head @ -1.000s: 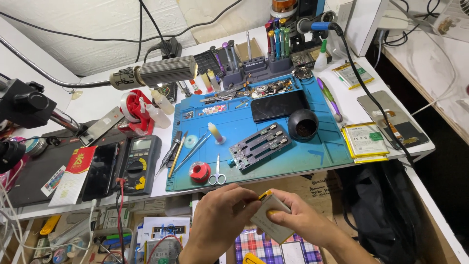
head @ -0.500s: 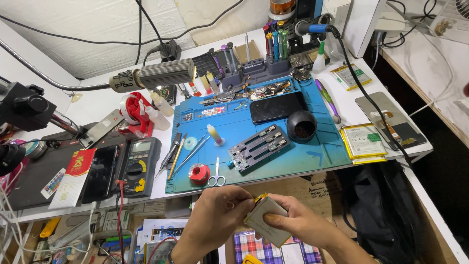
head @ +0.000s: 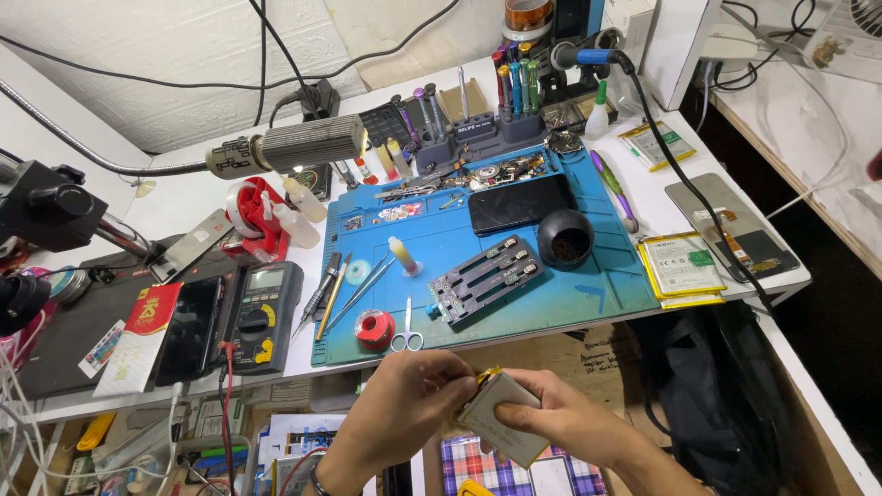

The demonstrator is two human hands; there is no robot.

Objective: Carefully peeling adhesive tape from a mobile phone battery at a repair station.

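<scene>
Battery pack (head: 501,418), a flat grey-silver pouch with a strip of yellow tape at its top edge, sits below the front edge of the workbench (head: 184,197), at about 6 o'clock from the blue mat (head: 597,294). Right hand (head: 560,422) cradles it from beneath, thumb pressed across its face, fingers clamped around the slab. Left hand (head: 404,404) comes in from 9 o'clock, fingertips bunched together and pinching at the pack's yellow top corner.

On the white bench at about 3 o'clock from the mat lies a second battery (head: 678,266), pale with a green label and yellow edging, and another like it (head: 654,144) near the far side at 1 o'clock. A red rectangular packet (head: 152,308) rests at 9 o'clock beside a dark phone (head: 190,329) and a grey multimeter (head: 264,314) with a yellow dial ring. On the rubbery mat: a ribbed metal holding fixture (head: 485,278), a black phone (head: 519,202), a round black cup (head: 565,237), small scissors (head: 406,329) and a red tape roll (head: 373,326). A knurled metal hot-air nozzle (head: 308,144) hangs over the far left.
</scene>
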